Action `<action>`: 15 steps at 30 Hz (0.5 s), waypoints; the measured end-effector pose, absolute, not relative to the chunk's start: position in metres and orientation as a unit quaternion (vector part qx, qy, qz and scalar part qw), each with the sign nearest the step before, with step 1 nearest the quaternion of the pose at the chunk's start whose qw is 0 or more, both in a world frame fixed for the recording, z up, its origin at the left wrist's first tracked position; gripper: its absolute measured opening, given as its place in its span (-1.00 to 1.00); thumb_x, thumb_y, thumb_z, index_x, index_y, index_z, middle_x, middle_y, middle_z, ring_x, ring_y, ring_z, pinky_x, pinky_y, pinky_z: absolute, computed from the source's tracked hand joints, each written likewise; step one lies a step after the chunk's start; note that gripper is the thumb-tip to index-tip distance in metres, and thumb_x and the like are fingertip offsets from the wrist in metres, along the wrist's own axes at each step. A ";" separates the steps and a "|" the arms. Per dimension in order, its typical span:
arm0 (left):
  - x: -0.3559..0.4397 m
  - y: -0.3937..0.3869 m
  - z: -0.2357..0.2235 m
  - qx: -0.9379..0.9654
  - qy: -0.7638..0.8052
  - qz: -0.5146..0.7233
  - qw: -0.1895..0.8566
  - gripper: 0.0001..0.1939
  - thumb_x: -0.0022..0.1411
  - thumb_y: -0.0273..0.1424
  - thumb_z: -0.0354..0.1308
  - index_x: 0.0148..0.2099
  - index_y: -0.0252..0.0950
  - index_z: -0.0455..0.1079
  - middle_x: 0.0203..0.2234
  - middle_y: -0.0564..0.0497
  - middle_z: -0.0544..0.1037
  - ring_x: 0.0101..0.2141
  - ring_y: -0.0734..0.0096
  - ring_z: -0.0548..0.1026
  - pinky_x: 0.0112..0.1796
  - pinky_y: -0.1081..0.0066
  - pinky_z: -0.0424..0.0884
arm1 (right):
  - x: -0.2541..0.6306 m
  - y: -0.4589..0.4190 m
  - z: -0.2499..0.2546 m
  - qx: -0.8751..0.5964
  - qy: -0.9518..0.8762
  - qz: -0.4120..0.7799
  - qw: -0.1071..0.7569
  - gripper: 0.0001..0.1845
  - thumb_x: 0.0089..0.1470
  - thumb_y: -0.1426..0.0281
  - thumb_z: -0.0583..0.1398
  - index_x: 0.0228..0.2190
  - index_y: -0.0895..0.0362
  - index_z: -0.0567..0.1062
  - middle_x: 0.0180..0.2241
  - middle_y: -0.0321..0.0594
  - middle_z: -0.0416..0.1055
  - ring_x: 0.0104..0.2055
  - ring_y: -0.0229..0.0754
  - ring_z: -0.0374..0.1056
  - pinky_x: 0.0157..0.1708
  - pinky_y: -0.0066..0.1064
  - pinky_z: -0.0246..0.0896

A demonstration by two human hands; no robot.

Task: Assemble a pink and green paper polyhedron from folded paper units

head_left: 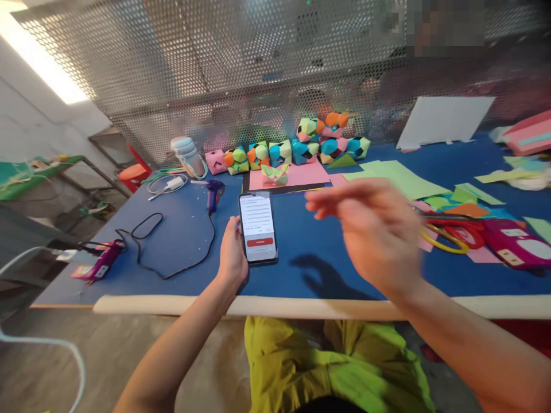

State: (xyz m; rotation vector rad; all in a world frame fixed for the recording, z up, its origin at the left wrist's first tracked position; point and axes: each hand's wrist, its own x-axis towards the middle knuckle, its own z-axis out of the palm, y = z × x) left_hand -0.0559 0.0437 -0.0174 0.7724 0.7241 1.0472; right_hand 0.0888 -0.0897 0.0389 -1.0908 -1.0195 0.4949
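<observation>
A smartphone (260, 226) stands tilted up in my left hand (233, 252), which grips its left edge. Its lit screen shows lines of text and a red button, too small to read. My right hand (379, 229) is raised over the table to the right of the phone, slightly blurred. Its fingers stretch leftward, bent a little, with nothing seen in them; its shadow falls on the blue surface below. Beyond the phone, a folded light-green paper piece (274, 174) rests on a pink sheet (307, 175).
Several colourful folded paper balls (280, 153) line the mesh partition (193, 69). A glue gun (214, 195), power strip (101, 261) and bottle (188, 158) are at left. Scissors (445, 240), green paper (400, 178) and a magenta box (514, 244) lie at right.
</observation>
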 end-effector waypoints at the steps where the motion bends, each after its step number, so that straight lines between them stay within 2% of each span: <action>1: -0.056 0.044 -0.018 0.354 0.327 0.477 0.735 -0.72 0.23 -0.15 0.10 -0.22 -0.26 0.43 -0.33 0.03 0.60 -0.17 0.25 0.56 -0.05 0.25 0.42 | 0.090 -0.078 0.033 -0.509 -0.449 0.232 0.697 -0.81 0.11 0.27 0.23 -0.22 0.04 0.47 -0.13 -0.18 0.47 -0.05 -0.09 0.38 -0.08 -0.20 0.33; 4: -0.056 0.044 -0.020 0.362 0.322 0.476 0.734 -0.70 0.22 -0.15 0.11 -0.20 -0.28 0.44 -0.28 0.01 0.61 -0.11 0.26 0.55 -0.02 0.28 0.39 | 0.097 -0.043 0.009 -0.575 -0.385 0.320 0.647 -0.80 -0.01 0.37 0.26 -0.28 0.10 0.45 -0.15 -0.16 0.48 -0.07 -0.11 0.38 -0.12 -0.22 0.33; 8: -0.055 0.041 -0.020 0.378 0.314 0.473 0.731 -0.69 0.22 -0.13 0.10 -0.20 -0.27 0.44 -0.31 0.01 0.61 -0.12 0.24 0.55 -0.03 0.28 0.39 | 0.097 -0.020 -0.017 -0.571 -0.328 0.458 0.598 -0.73 0.00 0.36 0.23 -0.20 0.11 0.42 -0.20 -0.14 0.51 -0.14 -0.12 0.42 -0.16 -0.23 0.33; 15: -0.050 0.037 -0.021 0.389 0.312 0.467 0.730 -0.68 0.17 -0.12 0.14 -0.20 -0.27 0.43 -0.27 0.00 0.60 -0.10 0.23 0.54 -0.07 0.29 0.40 | 0.073 -0.014 -0.030 -0.489 -0.377 0.476 0.627 -0.70 -0.08 0.48 0.20 -0.22 0.10 0.37 -0.22 -0.23 0.56 -0.17 -0.16 0.47 -0.01 -0.20 0.31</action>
